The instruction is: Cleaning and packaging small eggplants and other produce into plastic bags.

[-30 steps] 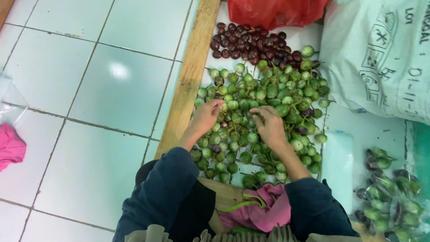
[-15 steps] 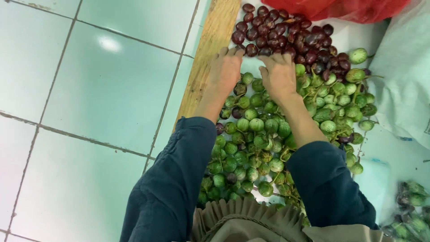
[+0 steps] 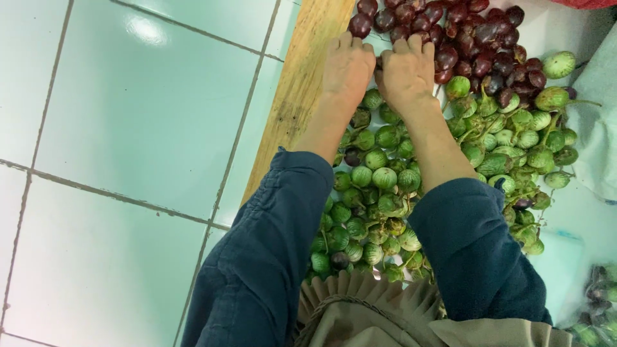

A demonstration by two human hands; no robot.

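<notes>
Reaching farther than a moment ago, left hand (image 3: 348,63) and right hand (image 3: 405,71) lie flat, fingers together. They now touch the purple eggplants (image 3: 450,32), past the green eggplants (image 3: 384,177).

You've got two hands (image 3: 379,67) down, one plank (image 3: 302,90), dozens of green eggplants (image 3: 384,178), and roughly thirty purple ones (image 3: 479,38).

The top edge cuts the purple eggplants (image 3: 463,38), and both hands' fingers (image 3: 411,48) hide whatever lies beneath.
</notes>
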